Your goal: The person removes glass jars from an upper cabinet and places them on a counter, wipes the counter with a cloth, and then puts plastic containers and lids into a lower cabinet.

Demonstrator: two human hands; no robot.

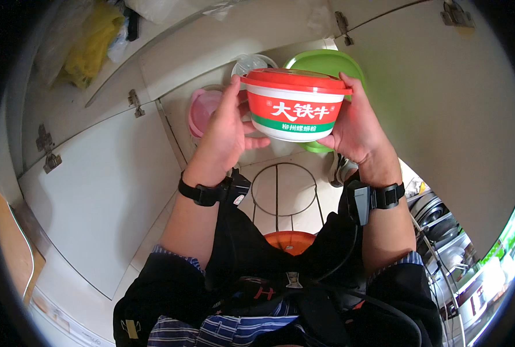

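Note:
Between both hands is a white round plastic food tub [295,106] with a red lid and a red and green printed band. My left hand [229,130] is at its left side, thumb near the lid's rim and fingers spread below. My right hand [357,121] grips its right side, thumb at the rim and fingertips under the edge. Behind the tub are a green plastic basin [348,65], a pink plastic container [202,110] and a white container with clear plastic [255,64] in it. The tub hides part of them.
Open cabinet doors stand at left [97,195] and right [431,108]. Plastic bags [88,47] lie upper left. A round wire stand [283,191] and an orange round seat [290,242] are below the hands. At right is a metal rack [446,282] with bowls.

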